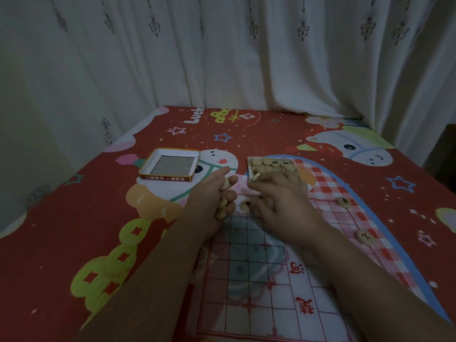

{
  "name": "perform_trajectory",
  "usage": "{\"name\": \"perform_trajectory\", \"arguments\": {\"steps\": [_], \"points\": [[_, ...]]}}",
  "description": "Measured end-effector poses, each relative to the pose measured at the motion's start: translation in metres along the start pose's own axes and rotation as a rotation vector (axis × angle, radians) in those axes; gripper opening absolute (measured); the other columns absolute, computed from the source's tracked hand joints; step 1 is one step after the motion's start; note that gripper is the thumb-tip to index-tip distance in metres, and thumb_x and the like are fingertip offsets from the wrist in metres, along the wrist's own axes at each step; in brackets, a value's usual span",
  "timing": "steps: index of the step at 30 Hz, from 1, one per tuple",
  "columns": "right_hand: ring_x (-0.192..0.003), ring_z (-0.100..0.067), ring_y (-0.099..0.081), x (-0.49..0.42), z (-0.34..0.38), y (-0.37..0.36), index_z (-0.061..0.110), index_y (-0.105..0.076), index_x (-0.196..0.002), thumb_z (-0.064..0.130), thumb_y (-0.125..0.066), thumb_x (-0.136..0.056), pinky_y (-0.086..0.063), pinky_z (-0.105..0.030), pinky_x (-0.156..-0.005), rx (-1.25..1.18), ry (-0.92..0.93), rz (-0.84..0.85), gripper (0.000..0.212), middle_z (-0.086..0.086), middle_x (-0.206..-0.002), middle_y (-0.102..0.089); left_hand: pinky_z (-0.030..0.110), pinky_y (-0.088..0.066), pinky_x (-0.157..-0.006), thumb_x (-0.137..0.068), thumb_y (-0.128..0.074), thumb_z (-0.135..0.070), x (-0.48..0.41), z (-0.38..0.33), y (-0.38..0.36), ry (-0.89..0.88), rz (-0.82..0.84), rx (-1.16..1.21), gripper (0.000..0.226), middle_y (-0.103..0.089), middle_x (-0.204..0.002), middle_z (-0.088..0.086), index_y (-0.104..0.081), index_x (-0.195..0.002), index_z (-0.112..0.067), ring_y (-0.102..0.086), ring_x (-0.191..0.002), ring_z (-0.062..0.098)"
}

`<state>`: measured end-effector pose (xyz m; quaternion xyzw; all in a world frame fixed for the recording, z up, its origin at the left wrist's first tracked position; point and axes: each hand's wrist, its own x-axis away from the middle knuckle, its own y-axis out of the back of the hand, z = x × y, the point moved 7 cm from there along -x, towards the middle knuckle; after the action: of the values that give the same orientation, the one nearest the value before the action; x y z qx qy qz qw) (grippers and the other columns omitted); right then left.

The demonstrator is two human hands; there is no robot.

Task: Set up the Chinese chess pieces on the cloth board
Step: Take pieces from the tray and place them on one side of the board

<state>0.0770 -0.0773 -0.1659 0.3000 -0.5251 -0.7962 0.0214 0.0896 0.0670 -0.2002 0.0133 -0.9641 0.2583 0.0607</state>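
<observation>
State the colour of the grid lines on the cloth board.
Red grid lines on the pale cloth board; head view.

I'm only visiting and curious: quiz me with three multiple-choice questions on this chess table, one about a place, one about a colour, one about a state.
1. Where does the empty lid lie from the box of pieces? A) to its left B) to its right C) on top of it
2. What main colour has the tablecloth? A) blue B) red C) black
3. What is the left hand doing? A) lying flat, empty B) gripping the lid C) holding several pieces
Answers: 1 A, the lid sits apart on the left; 2 B, red ground shows under the cartoon prints; 3 C, round pieces show stacked between its curled fingers.
</observation>
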Motion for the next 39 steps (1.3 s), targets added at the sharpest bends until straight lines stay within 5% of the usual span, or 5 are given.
{"name": "perform_trajectory", "arguments": {"steps": [5,14,23,32,39], "points": [[-0.107,-0.015,-0.054,0.001,0.002,0.035,0.025,-0.071,-0.113,0.027,-0.06,-0.091,-0.036,-0.032,-0.096,-0.256,0.05,-0.215,0.025,0.006,-0.106,-0.066,0.015,-0.03,-0.033,-0.105,-0.042,-0.024,0.006,-0.004,-0.011,-0.086,0.11,-0.204,0.028,-0.071,-0.113,0.008,-0.055,-0.129,-0.019,-0.041,-0.041,0.004],[-0.099,-0.013,-0.054,0.006,-0.002,0.029,0.021,-0.073,-0.109,0.022,-0.074,-0.085,-0.043,-0.031,-0.091,-0.322,0.068,-0.219,0.024,0.005,-0.096,-0.062,0.016,-0.027,-0.035,-0.095,-0.052,-0.049,0.019,0.002,-0.027,-0.095,0.122,-0.465,0.043,-0.051,-0.048,0.009,-0.071,-0.093,-0.01,-0.037,-0.031,0.012],[-0.086,-0.002,-0.058,0.009,0.009,0.03,0.015,-0.073,-0.107,0.017,-0.07,-0.089,-0.039,-0.008,-0.075,-0.451,0.059,-0.153,0.018,0.007,-0.092,-0.066,0.019,-0.032,-0.036,-0.09,-0.058,-0.053,0.021,-0.001,-0.022,-0.129,0.002,-0.512,0.05,-0.06,-0.055,0.005,-0.064,-0.084,-0.004,-0.046,-0.038,0.015],[-0.092,-0.002,-0.055,0.009,0.007,0.028,0.019,-0.071,-0.11,0.026,-0.077,-0.083,-0.037,-0.009,-0.079,-0.443,0.038,-0.09,0.028,0.008,-0.097,-0.062,0.02,-0.03,-0.035,-0.081,-0.053,-0.067,0.023,-0.005,-0.024,-0.143,0.012,-0.536,0.062,-0.048,-0.047,0.005,-0.056,-0.067,-0.007,-0.042,-0.036,0.017],[-0.089,-0.004,-0.051,0.008,-0.033,0.044,0.016,-0.07,-0.115,0.033,-0.072,-0.086,-0.04,-0.02,-0.08,-0.246,-0.13,-0.14,0.034,0.018,-0.092,-0.055,0.016,-0.026,-0.035,-0.097,-0.036,-0.063,0.011,-0.002,0.002,0.053,-0.167,-0.017,0.057,-0.036,-0.05,-0.003,-0.057,-0.089,-0.01,-0.03,-0.034,0.009]]}}
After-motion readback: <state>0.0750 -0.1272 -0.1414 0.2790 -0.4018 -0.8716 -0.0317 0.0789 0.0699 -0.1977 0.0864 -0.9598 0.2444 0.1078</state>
